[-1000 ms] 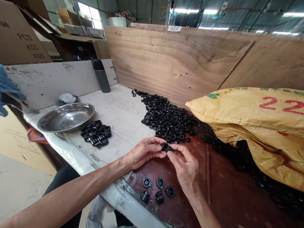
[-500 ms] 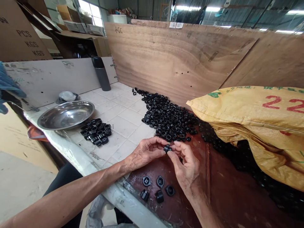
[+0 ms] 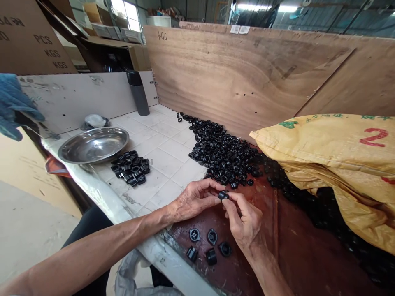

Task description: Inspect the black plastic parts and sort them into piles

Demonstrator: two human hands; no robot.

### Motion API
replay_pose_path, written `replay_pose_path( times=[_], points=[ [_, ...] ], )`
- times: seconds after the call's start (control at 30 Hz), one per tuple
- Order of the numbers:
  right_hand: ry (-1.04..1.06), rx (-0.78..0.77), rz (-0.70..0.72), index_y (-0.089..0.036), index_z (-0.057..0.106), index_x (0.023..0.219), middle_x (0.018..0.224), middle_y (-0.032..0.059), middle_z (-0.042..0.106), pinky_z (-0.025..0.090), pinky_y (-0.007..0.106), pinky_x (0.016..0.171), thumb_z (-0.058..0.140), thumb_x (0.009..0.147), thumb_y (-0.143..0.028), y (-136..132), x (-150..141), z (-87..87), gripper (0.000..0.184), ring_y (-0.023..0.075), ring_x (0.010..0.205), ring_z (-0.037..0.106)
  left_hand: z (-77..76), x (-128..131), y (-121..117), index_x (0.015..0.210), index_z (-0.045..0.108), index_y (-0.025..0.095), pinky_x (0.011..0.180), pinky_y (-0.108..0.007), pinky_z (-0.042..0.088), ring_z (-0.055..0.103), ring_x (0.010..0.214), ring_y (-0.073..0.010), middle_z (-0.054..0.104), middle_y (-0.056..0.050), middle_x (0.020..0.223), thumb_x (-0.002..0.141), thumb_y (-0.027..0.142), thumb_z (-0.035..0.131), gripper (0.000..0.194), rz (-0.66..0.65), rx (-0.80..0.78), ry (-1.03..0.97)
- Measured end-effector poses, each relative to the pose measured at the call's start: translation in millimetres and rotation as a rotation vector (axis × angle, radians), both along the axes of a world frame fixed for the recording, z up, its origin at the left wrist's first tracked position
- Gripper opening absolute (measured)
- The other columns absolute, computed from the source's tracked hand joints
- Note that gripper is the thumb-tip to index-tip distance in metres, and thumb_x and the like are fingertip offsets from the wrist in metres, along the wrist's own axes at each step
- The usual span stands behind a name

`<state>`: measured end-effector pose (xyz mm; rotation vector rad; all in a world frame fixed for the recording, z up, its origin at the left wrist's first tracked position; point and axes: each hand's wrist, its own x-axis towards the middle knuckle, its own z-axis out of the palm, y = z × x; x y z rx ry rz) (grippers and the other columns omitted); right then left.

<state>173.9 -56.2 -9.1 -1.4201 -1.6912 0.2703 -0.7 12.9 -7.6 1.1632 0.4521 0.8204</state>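
My left hand (image 3: 193, 200) and my right hand (image 3: 243, 220) meet over the table edge, and both pinch one small black plastic part (image 3: 222, 195) between their fingertips. Just below the hands, several black parts (image 3: 208, 244) lie on the dark red board (image 3: 290, 250). A big heap of black ring-shaped parts (image 3: 220, 154) spreads behind the hands toward the wooden panel. A smaller pile of black parts (image 3: 131, 167) lies to the left on the white tiles.
A steel bowl (image 3: 94, 144) sits at the table's left edge, with a dark flask (image 3: 138, 92) behind it. A yellow woven sack (image 3: 336, 164) lies at right over more black parts. A plywood wall (image 3: 247, 70) closes the back. Cardboard boxes (image 3: 31, 37) stand at far left.
The two pieces held apart between my fingertips a second ago are now pressed together as one part. The camera has shifted slightly left; the hands stay in place.
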Motion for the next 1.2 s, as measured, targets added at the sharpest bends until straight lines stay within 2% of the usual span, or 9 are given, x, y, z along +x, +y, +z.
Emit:
replay_pose_path(
  times=[0.17,0.27,0.43,0.53,0.63,0.8,0.93,1.13,1.2],
  points=[
    [-0.072,-0.025,-0.099,-0.021,0.060,0.067,0.055,0.0016,0.061,0.044,0.024,0.054,0.046,0.104,-0.039,0,-3,-4.4,0.043,0.0135,0.050,0.058,-4.3,1,-1,0.109,0.071,0.014,0.086,-0.032,0.053,0.068,0.089,-0.0176,0.073,-0.008,0.099,0.083,0.034,0.080,0.035,-0.013,0.046,0.056],
    [0.015,-0.002,-0.170,-0.019,0.067,0.087,0.068,0.0043,0.071,0.050,0.024,0.060,0.051,0.102,-0.040,0,-5,-3.4,0.030,0.0163,0.060,0.067,-3.2,2,-2,0.109,0.070,0.014,0.086,-0.031,0.053,0.069,0.088,-0.0172,0.073,-0.008,0.096,0.081,0.032,0.082,0.036,-0.035,-0.029,0.043],
    [0.030,0.099,0.008,-0.019,0.068,0.122,0.111,0.0117,0.075,0.057,0.033,0.088,0.053,0.100,-0.029,-1,-5,0.9,0.028,0.0238,0.100,0.072,-3.0,2,1,0.110,0.068,0.014,0.092,-0.036,0.053,0.071,0.094,-0.0202,0.075,-0.010,0.102,0.082,0.030,0.081,0.035,-0.015,-0.055,-0.007],
    [-0.029,0.115,-0.015,-0.019,0.075,0.101,0.088,0.0088,0.075,0.056,0.030,0.074,0.056,0.100,-0.029,-1,-3,-1.6,0.022,0.0206,0.078,0.071,-6.2,2,1,0.111,0.069,0.014,0.092,-0.033,0.052,0.070,0.093,-0.0183,0.074,-0.009,0.102,0.082,0.030,0.081,0.035,-0.011,-0.054,-0.013],
    [-0.080,0.073,-0.088,-0.019,0.070,0.070,0.060,0.0032,0.064,0.047,0.025,0.057,0.053,0.102,-0.034,0,-2,-3.9,0.039,0.0145,0.053,0.060,-7.5,3,0,0.110,0.069,0.014,0.087,-0.030,0.052,0.068,0.090,-0.0159,0.072,-0.007,0.098,0.081,0.030,0.082,0.036,-0.007,-0.046,0.006],
    [0.007,0.032,-0.064,-0.017,0.072,0.109,0.077,0.0047,0.074,0.051,0.024,0.065,0.051,0.101,-0.041,-1,-5,1.9,0.033,0.0170,0.067,0.069,-3.8,3,0,0.108,0.069,0.014,0.085,-0.029,0.051,0.067,0.087,-0.0150,0.073,-0.006,0.096,0.081,0.031,0.082,0.034,0.023,-0.052,0.010],
    [0.015,-0.014,-0.076,-0.021,0.063,0.066,0.054,-0.0013,0.058,0.042,0.024,0.052,0.054,0.099,-0.044,-3,-5,5.3,0.041,0.0126,0.048,0.052,-4.0,2,1,0.108,0.069,0.014,0.083,-0.029,0.051,0.068,0.087,-0.0159,0.073,-0.007,0.096,0.082,0.032,0.081,0.034,0.036,-0.036,0.024],
    [0.075,-0.105,-0.009,-0.021,0.060,0.066,0.055,-0.0029,0.056,0.041,0.022,0.050,0.059,0.095,-0.044,-4,-5,9.8,0.037,0.0115,0.049,0.051,-5.0,1,2,0.107,0.069,0.015,0.088,-0.031,0.052,0.069,0.090,-0.0167,0.074,-0.008,0.099,0.082,0.030,0.081,0.032,0.048,-0.030,0.001],
    [0.112,-0.080,-0.031,-0.020,0.066,0.078,0.066,-0.0003,0.065,0.047,0.023,0.056,0.062,0.094,-0.042,-3,-5,9.1,0.026,0.0136,0.058,0.059,-4.5,1,2,0.107,0.069,0.015,0.090,-0.033,0.052,0.069,0.092,-0.0174,0.074,-0.008,0.100,0.082,0.030,0.081,0.032,0.043,-0.034,-0.004]
  ],
)
